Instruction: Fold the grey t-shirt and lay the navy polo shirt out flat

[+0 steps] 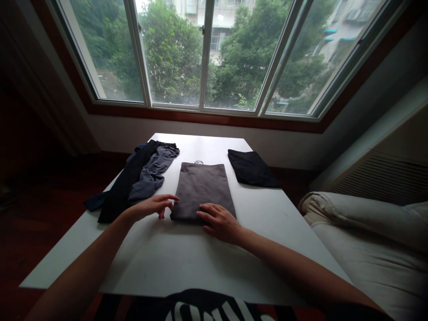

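Dark shirt (202, 305) shows nearest, right hand (222, 223) apparently touching folded grey cloth (204, 185).

The desk (160, 263) in front of me has a smooth white top, and near its middle lies a grey cloth (202, 183), folded flat into a neat block, with a thin dark cord (198, 162) looping out just past its far edge. Over on the left I see a loose, rumpled heap, black (115, 196), slate (152, 171) and dark blue (95, 201) pieces lying together, the blue reaching the desk's edge. Across on the right, a folded black cloth (252, 169) lies flat along the other edge.
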`<state>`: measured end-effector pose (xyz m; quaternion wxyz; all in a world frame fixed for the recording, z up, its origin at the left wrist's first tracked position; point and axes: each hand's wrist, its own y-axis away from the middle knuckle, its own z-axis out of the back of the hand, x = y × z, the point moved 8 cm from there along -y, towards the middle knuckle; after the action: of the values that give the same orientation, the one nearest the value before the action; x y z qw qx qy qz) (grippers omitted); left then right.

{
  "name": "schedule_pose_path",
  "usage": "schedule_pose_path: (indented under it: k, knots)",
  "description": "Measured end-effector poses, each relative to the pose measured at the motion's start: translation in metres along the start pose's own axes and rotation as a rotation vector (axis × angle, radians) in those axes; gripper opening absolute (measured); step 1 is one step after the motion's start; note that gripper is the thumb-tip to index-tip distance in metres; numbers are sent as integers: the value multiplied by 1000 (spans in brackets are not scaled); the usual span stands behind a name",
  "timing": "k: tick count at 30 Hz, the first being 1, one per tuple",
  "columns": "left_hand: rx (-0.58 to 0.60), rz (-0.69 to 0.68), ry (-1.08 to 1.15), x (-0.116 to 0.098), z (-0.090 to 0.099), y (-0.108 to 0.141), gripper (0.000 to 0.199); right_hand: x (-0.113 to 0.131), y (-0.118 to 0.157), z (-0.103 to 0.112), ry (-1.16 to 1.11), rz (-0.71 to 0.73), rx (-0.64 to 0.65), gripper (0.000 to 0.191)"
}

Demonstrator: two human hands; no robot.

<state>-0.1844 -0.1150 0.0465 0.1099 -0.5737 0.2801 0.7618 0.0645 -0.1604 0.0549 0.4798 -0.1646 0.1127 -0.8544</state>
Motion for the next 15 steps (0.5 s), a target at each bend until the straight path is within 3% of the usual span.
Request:
schedule_pose_path:
  k: [6,10,15]
  knots:
    - [-8,-20,20,-3,1,2,68,7,-38,-16,50,-48,43,66]
    - [19,39,30,5,-2,2,71,3,-37,-20,24,-57,37,67]
    - [77,-84,176,-2,-7,3,67,-5,-28,-25,-37,-69,12,66]
